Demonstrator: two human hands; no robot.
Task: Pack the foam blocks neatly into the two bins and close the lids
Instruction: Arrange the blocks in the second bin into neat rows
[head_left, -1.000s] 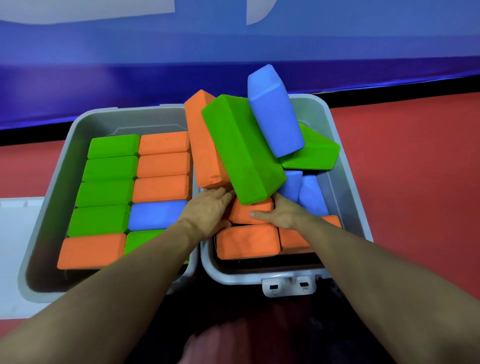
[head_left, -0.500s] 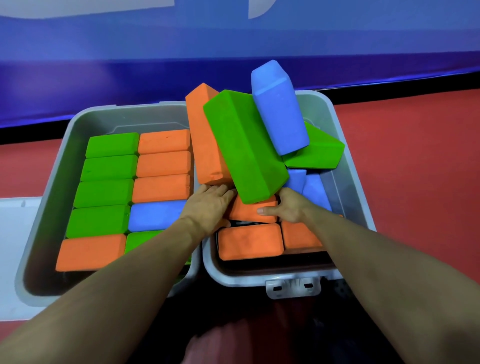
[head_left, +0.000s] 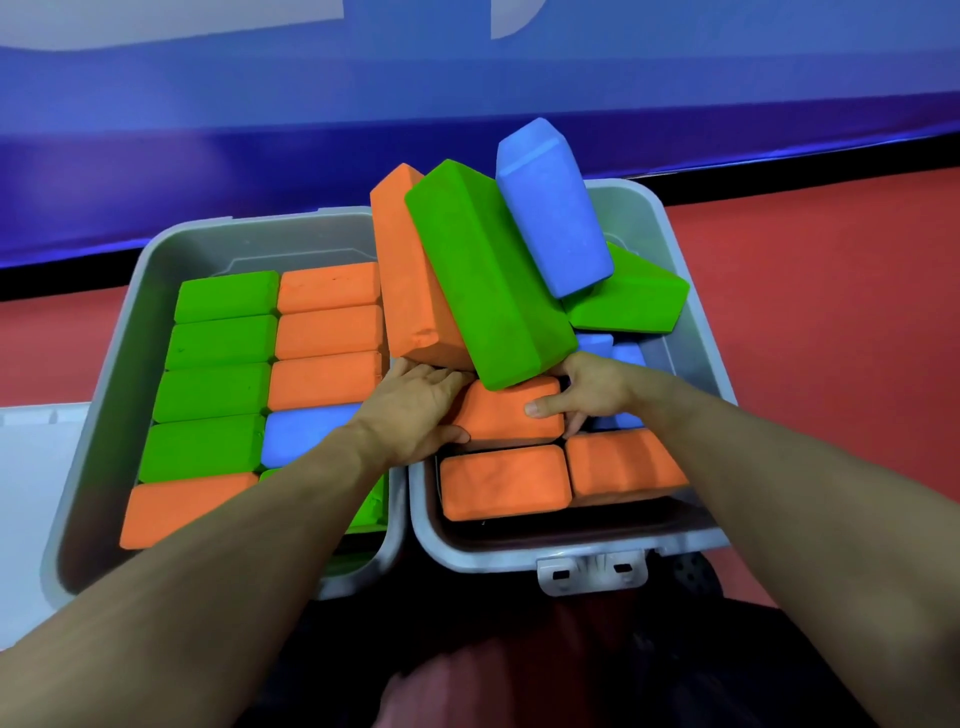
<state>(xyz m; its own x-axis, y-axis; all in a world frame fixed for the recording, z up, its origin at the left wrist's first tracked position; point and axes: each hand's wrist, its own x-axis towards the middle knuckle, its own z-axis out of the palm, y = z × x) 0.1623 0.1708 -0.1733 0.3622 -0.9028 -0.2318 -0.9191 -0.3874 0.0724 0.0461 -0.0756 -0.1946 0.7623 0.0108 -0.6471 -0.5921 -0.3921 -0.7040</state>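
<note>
blocks (head_left: 483, 275) heaped in right bin (head_left: 691, 291)

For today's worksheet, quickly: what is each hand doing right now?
Left hand: holds the left end of the orange block, thumb curled under its edge.
Right hand: grips the same block's right end, thumb on top.

Both bare forearms reaching forward, converging; left hand (head_left: 415, 410) palm down, fingers curled round one end of a rectangular orange foam block (head_left: 506, 415), right hand (head_left: 587, 392) gripping its opposite end, thumb on top
</note>
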